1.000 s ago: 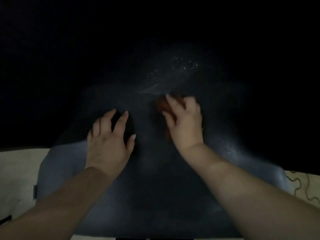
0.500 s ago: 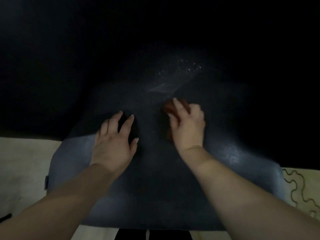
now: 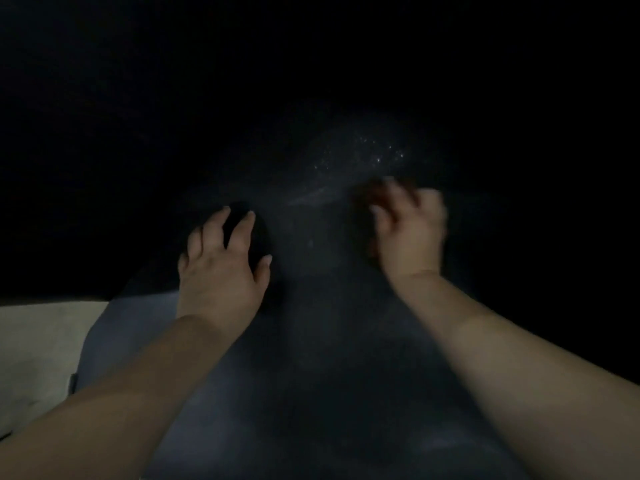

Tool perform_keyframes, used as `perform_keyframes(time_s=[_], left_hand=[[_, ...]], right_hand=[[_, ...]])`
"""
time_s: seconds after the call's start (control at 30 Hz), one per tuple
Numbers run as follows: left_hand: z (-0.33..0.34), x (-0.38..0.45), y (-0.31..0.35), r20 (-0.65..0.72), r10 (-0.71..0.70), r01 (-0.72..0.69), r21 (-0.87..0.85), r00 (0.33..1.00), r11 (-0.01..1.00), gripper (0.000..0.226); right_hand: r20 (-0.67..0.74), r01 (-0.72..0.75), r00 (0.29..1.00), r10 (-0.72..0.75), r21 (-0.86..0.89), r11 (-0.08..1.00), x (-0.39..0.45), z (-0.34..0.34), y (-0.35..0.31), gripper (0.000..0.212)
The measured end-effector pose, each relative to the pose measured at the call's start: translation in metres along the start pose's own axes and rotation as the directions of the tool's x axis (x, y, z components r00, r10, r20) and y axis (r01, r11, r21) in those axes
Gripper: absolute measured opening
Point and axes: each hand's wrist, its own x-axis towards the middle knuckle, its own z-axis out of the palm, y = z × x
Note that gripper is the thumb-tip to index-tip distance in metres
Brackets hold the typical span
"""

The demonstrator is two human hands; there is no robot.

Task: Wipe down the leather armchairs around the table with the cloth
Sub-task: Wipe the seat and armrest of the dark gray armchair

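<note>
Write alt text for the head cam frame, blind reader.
Two bare hands work on a dark leather armchair in very dim light: the right hand, motion-blurred, grips a reddish-brown cloth against the leather, while the left hand rests flat with fingers spread. Pale specks glint on the leather just beyond the cloth; a light floor shows at lower left.

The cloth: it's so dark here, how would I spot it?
Find the big dark leather armchair filling the middle. Follow the right hand on its surface; the cloth is the blurred reddish-brown patch under those fingers, the only warm colour against the leather.
</note>
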Motion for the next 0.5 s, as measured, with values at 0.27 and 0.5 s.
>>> perform_keyframes(time_s=[0.27,0.5], left_hand=[[0.007,0.022,0.019,0.012,-0.066,0.066,0.002,0.998,0.998,0.066],[0.005,0.02,0.024,0.006,-0.08,0.08,-0.013,0.997,0.997,0.066]], right_hand=[[-0.083,-0.144,0.985,0.154,0.109,0.984,0.092,0.011,0.002,0.04],[0.167,0.275,0.946,-0.279,0.044,0.96,0.04,-0.002,0.008,0.048]])
